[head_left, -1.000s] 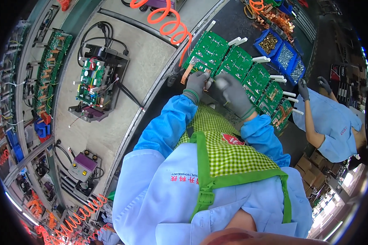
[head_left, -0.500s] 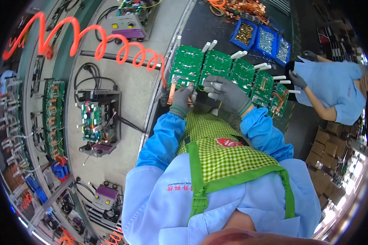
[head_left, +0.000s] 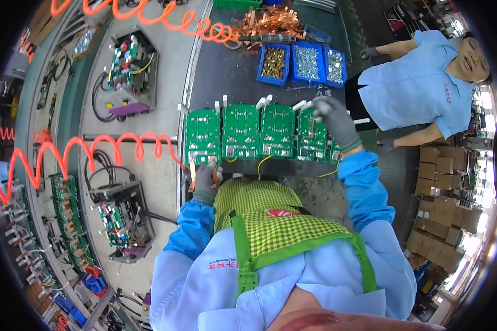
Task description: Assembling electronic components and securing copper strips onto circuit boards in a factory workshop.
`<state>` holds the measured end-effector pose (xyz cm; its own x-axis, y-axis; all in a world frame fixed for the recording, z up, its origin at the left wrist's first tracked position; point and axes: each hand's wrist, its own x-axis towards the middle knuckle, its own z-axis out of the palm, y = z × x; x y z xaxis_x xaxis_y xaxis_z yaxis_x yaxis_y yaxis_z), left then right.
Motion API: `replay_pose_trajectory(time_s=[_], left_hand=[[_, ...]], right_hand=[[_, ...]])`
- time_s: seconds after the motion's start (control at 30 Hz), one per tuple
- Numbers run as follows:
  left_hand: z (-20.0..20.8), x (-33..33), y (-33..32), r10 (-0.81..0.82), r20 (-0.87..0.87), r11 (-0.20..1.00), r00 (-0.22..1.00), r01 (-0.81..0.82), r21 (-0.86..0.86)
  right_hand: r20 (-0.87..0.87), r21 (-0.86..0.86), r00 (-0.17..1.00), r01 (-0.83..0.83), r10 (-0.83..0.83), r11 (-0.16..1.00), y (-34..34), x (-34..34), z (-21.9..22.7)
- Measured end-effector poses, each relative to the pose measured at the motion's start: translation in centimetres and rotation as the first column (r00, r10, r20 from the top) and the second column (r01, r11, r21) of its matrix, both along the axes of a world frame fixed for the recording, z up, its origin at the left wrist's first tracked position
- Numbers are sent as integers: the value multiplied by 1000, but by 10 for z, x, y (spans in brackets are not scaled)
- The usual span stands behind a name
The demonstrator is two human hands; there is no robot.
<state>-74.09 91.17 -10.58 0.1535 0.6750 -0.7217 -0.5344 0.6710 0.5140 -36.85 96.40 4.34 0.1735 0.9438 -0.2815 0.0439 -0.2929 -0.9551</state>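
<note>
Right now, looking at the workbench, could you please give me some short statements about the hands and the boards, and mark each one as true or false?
1. Both hands wear grey gloves. True: the left hand and the right hand are gloved.
2. The right hand rests on the leftmost board. False: it is at the right end of the row of green circuit boards.
3. The left hand is at the near edge of the leftmost board. True.
4. The three blue bins stand beyond the boards. True.
5. The coiled orange hose lies to the right of the boards. False: it lies to their left.
6. The apron is plain red. False: it is green checked.
</note>
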Motion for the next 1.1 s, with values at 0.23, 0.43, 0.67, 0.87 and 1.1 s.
replay_pose_trajectory(time_s=[0.23,0.43,0.67,0.87,1.1], left_hand=[[2,2,-3,23,21,999,1000,-23,24],[1,4,-10,141,-16,987,990,-141,-76],[3,4,-13,225,112,964,968,-205,-167],[-4,2,-13,273,41,947,961,-260,-190],[7,24,-7,322,-32,928,946,-322,-188]], right_hand=[[59,114,984,163,-171,980,69,139,-3],[642,144,750,84,-158,986,130,233,-95],[941,-13,337,-83,41,996,165,272,-169],[932,-311,131,-193,339,931,181,284,-180],[933,-282,156,-245,325,928,193,285,-183]])
